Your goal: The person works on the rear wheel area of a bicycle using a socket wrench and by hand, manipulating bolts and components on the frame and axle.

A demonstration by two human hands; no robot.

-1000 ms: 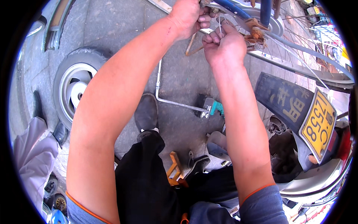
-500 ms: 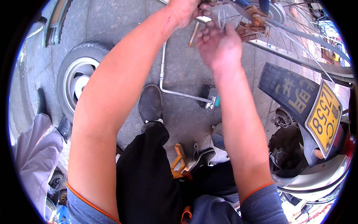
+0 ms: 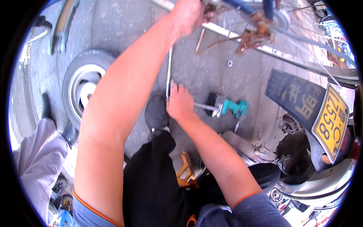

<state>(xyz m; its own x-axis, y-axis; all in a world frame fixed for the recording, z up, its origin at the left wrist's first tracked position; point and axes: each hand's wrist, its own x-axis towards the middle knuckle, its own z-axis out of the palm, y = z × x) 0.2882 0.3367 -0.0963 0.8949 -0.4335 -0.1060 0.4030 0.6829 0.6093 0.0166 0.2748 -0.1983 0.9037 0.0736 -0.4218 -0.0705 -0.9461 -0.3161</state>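
My left hand (image 3: 187, 18) is up at the bicycle wheel (image 3: 291, 62), fingers curled at a dark part beside the hub; blur and the hand itself hide what they grip. Lower down, my right hand (image 3: 180, 101) closes over the bend of a long silver L-shaped wrench (image 3: 169, 68) lying by my shoe. The wrench's other arm reaches to a teal and black cordless power tool (image 3: 235, 108) on the ground. A rusty metal bracket (image 3: 255, 36) hangs from the bicycle next to the spokes. On the paving below it lies a small metal nut (image 3: 230, 63).
A scooter wheel with tyre (image 3: 72, 81) lies at left. Nearby, another person's light trousers (image 3: 39, 145) and dark shoes show. A black mudguard (image 3: 293, 92) with a yellow plate (image 3: 329, 123) juts in at right. A yellow wooden piece (image 3: 184, 168) stands between my legs.
My right hand has left the bicycle and come down onto the wrench's bend. The left hand stays at the wheel. The nut and the whole power tool now show.
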